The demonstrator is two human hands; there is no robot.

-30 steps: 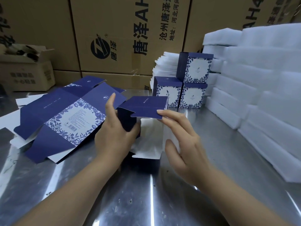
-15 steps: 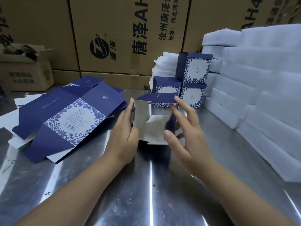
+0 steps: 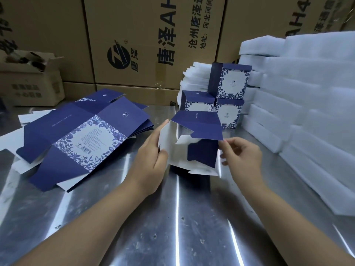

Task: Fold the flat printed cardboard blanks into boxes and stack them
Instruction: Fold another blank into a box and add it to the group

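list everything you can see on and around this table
half-folded box: 1, blue outside, white inside, table centre, between the grips
flat blanks: fanned pile, count unclear, blue with floral panel, table left
finished boxes: 3, blue and white floral, behind the half-folded box, one on two
foam sheets: many, white, stacked right
large cartons: several, brown, along the back
small carton: 1, brown, open, back left
table: 1, shiny metal
left grip: holds the box's left wall
right grip: pinches its right edge
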